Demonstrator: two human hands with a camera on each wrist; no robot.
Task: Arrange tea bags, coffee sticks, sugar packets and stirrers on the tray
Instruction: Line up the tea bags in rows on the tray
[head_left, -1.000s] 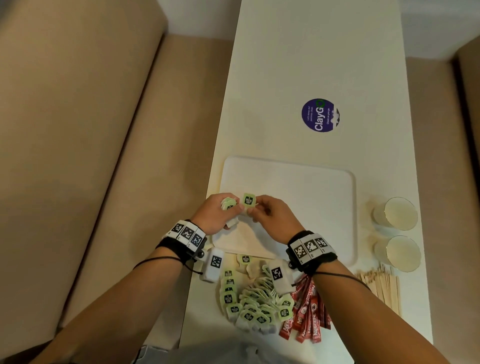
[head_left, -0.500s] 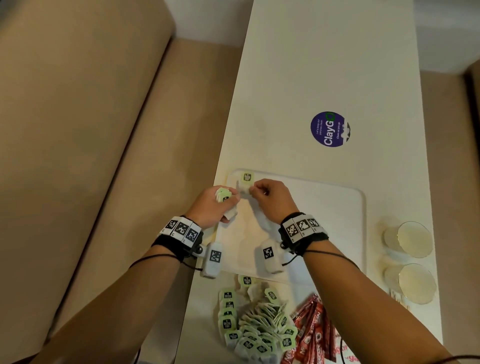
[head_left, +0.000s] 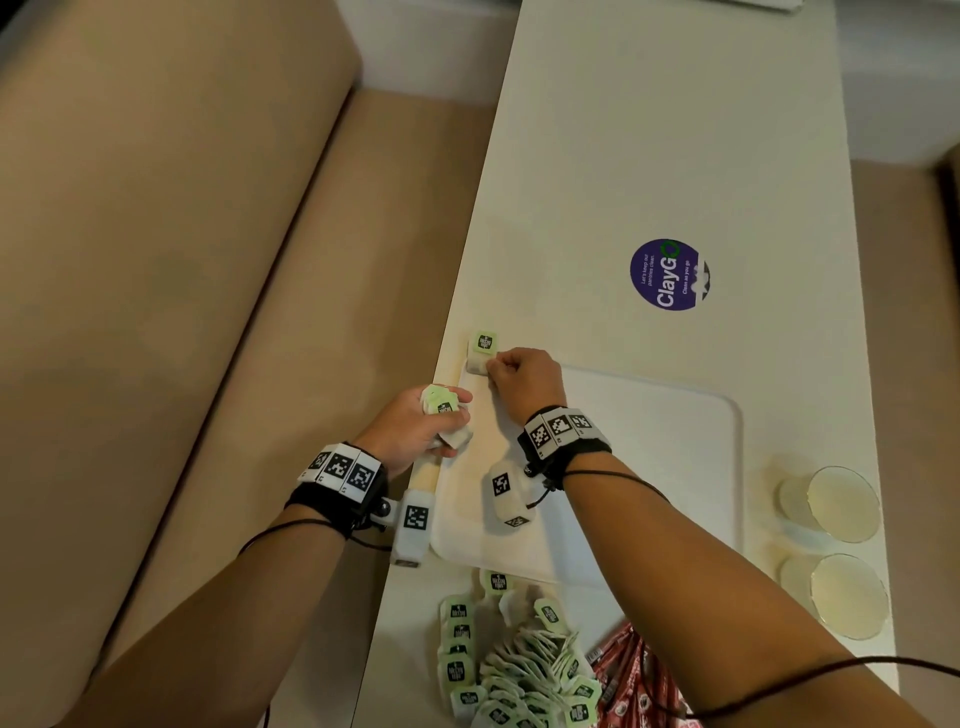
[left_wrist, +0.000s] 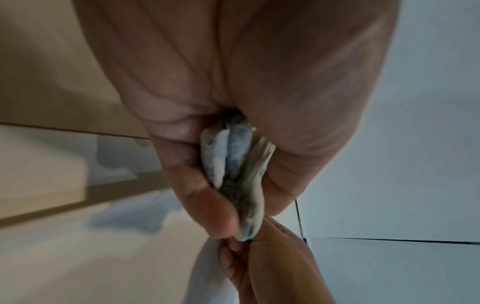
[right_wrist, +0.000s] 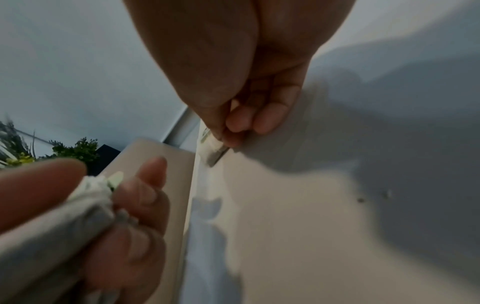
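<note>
A white tray (head_left: 675, 441) lies on the long white table. At its far left corner my right hand (head_left: 511, 374) pinches one tea bag (head_left: 480, 353) with a green tag, and the bag touches the tray (right_wrist: 311, 205) there. My left hand (head_left: 426, 426) hovers over the tray's left edge and grips a small bunch of tea bags (head_left: 441, 402); the left wrist view shows that bunch (left_wrist: 233, 164) squeezed between thumb and fingers. A heap of tea bags (head_left: 514, 665) and red coffee sticks (head_left: 628, 675) lies on the table in front of the tray.
Two glass cups (head_left: 836, 504) stand right of the tray near the table's right edge. A round purple sticker (head_left: 670, 275) is on the table beyond the tray. A beige padded bench (head_left: 182, 312) runs along the left side.
Both hands moved from the tray's near left part toward its far left corner. The right hand carried its tea bag down onto that corner; the left hand followed with its bunch.
</note>
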